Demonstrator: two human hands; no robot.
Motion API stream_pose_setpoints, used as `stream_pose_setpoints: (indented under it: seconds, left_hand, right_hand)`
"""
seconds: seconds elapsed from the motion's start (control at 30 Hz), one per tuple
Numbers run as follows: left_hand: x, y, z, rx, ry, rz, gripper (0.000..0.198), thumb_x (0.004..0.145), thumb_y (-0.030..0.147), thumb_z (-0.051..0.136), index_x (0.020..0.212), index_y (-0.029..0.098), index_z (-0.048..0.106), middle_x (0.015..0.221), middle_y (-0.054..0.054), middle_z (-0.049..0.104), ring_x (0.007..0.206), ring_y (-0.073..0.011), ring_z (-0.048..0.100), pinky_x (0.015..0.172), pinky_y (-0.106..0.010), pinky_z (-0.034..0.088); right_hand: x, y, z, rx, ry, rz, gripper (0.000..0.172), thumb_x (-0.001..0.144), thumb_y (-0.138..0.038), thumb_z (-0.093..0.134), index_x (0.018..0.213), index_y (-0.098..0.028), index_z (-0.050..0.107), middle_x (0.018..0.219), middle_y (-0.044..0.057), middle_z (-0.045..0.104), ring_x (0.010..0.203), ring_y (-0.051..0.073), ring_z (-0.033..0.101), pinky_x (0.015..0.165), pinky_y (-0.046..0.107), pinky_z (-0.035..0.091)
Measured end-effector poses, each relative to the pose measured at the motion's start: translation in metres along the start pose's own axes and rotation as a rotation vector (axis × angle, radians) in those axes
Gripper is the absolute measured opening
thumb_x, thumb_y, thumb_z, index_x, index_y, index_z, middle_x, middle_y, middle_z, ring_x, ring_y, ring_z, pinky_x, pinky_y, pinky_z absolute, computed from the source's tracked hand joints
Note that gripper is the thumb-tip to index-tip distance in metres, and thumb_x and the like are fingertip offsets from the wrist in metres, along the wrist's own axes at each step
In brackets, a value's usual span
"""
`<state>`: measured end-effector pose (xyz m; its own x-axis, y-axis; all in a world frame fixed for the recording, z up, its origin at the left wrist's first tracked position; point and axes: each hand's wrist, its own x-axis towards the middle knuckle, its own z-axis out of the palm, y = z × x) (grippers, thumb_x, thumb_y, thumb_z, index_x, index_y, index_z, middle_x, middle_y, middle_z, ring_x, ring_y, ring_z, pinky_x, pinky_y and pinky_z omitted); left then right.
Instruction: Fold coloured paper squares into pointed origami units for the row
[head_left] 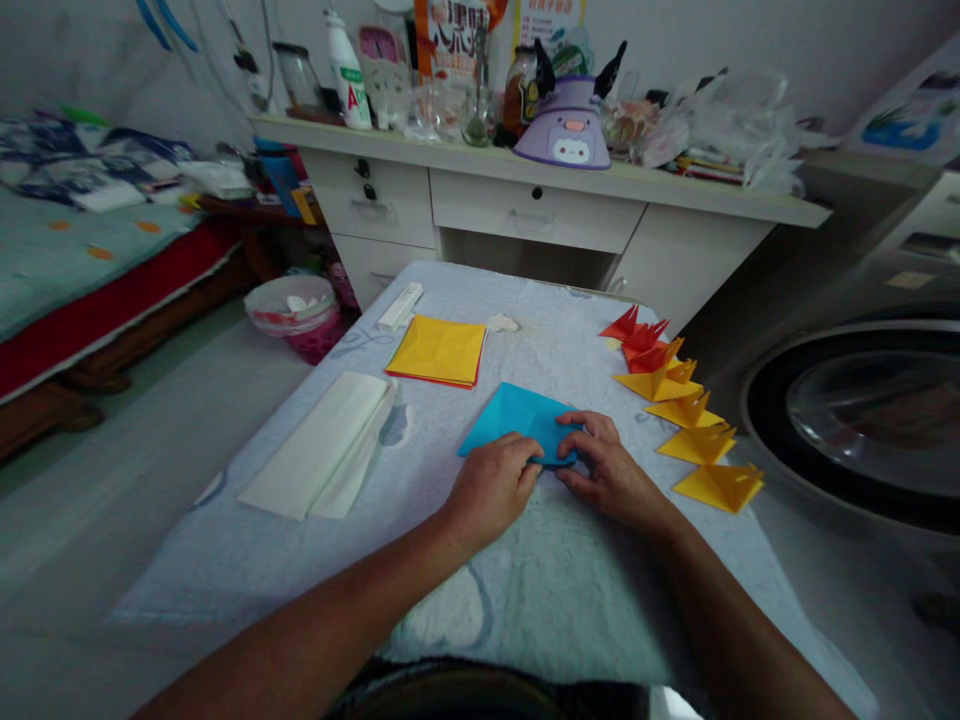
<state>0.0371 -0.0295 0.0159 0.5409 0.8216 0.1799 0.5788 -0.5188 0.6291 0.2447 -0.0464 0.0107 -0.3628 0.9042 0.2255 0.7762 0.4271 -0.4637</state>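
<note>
A blue sheet of origami paper lies on the cloth-covered table, its near edge lifted and partly folded. My left hand grips that near edge with thumb and fingers pressed together. At the paper's right corner, my right hand pinches the edge between thumb and curled fingers. Beyond it to the left sits a stack of square paper, yellow on top with red showing beneath. Folded red paper figures and yellow paper figures stand in a row on the right. My fingers hide part of the near edge.
White folded sheets lie at the table's left, with a small white box and a crumpled white scrap farther back. A cluttered white cabinet stands behind, a pink bin to the left, a washing machine to the right.
</note>
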Motion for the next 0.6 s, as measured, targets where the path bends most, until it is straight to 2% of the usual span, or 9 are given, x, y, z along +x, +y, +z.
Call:
stream_pose_setpoints:
  seconds: [0.1,0.2,0.3,0.37,0.47,0.6]
  left_hand:
    - [-0.004,0.001,-0.003,-0.009,0.014,0.017,0.014,0.088,0.014,0.05,0.091,0.02,0.062,0.089,-0.001,0.064,0.087,-0.0162,0.062,0.077,-0.028,0.047]
    - [-0.01,0.005,-0.008,-0.021,0.021,0.057,0.016,0.085,0.009,0.048,0.089,0.02,0.059,0.089,-0.001,0.062,0.086,-0.0158,0.06,0.076,-0.028,0.046]
    - [-0.017,0.008,-0.012,-0.029,0.028,0.106,0.018,0.082,0.007,0.046,0.089,0.02,0.056,0.09,-0.001,0.06,0.086,-0.0154,0.058,0.077,-0.028,0.045]
    - [-0.02,0.008,-0.015,-0.026,0.028,0.141,0.021,0.08,0.005,0.046,0.09,0.02,0.055,0.093,-0.002,0.058,0.088,-0.0156,0.057,0.078,-0.028,0.045]
    - [-0.022,0.005,-0.02,-0.021,0.022,0.186,0.026,0.075,0.003,0.046,0.092,0.021,0.054,0.099,-0.003,0.057,0.094,-0.0165,0.055,0.082,-0.029,0.045]
    - [-0.019,-0.003,-0.031,-0.022,0.034,0.184,0.02,0.077,0.008,0.052,0.094,0.021,0.053,0.105,-0.004,0.053,0.098,-0.0167,0.054,0.084,-0.029,0.045]
  right_hand:
    - [0.0,0.003,0.001,-0.058,0.025,-0.009,0.036,0.076,-0.022,0.065,0.111,-0.024,0.058,0.136,0.013,0.045,0.128,0.032,0.039,0.103,0.055,0.035]
    - [-0.001,0.011,0.001,-0.116,0.084,-0.032,0.061,0.071,-0.016,0.061,0.13,-0.026,0.049,0.141,0.014,0.039,0.13,0.035,0.037,0.103,0.057,0.033]
    - [-0.001,0.017,-0.002,-0.172,0.132,-0.049,0.069,0.067,-0.01,0.057,0.133,-0.025,0.046,0.143,0.014,0.037,0.13,0.036,0.036,0.103,0.057,0.032]
    - [-0.001,0.017,-0.005,-0.196,0.157,-0.063,0.064,0.066,-0.009,0.056,0.128,-0.025,0.052,0.143,0.013,0.037,0.13,0.036,0.035,0.103,0.057,0.031]
    - [-0.001,0.015,-0.009,-0.195,0.184,-0.086,0.044,0.068,-0.009,0.057,0.109,-0.025,0.061,0.14,0.01,0.041,0.13,0.035,0.036,0.103,0.057,0.031]
    - [-0.001,0.009,-0.012,-0.182,0.212,-0.116,0.026,0.071,-0.009,0.058,0.091,-0.024,0.062,0.133,0.008,0.048,0.127,0.034,0.038,0.103,0.055,0.032]
